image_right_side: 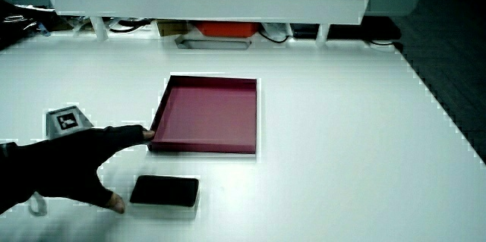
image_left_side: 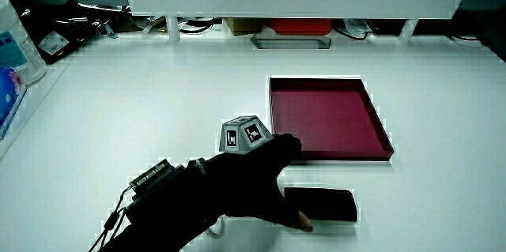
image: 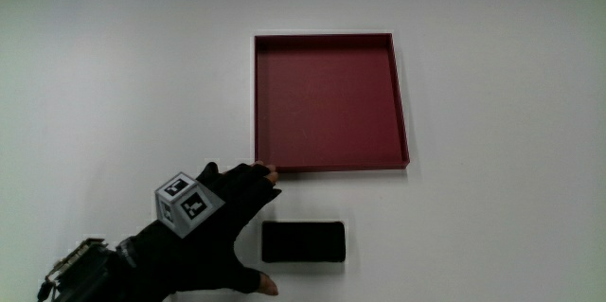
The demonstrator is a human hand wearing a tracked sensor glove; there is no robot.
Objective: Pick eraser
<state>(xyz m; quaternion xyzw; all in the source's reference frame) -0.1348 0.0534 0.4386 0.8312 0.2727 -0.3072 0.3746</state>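
Gloved hand (image: 213,231) with patterned cube (image: 187,203) on its back is hovering just beside the black eraser (image: 303,242), fingers spread and holding nothing, thumb tip near the eraser's edge and a fingertip at the red tray's (image: 401,103) corner. Eraser is lying flat on the white table (image: 114,75), nearer to the person than the tray, apart from it. In both side views the hand (image_left_side: 237,185) (image_right_side: 64,166) is sitting beside the eraser (image_left_side: 320,204) (image_right_side: 165,191), not gripping it.

hand (image: 213,236): black fingerless glove; patterned grey cube (image: 188,202); wrist cables (image_left_side: 118,212)
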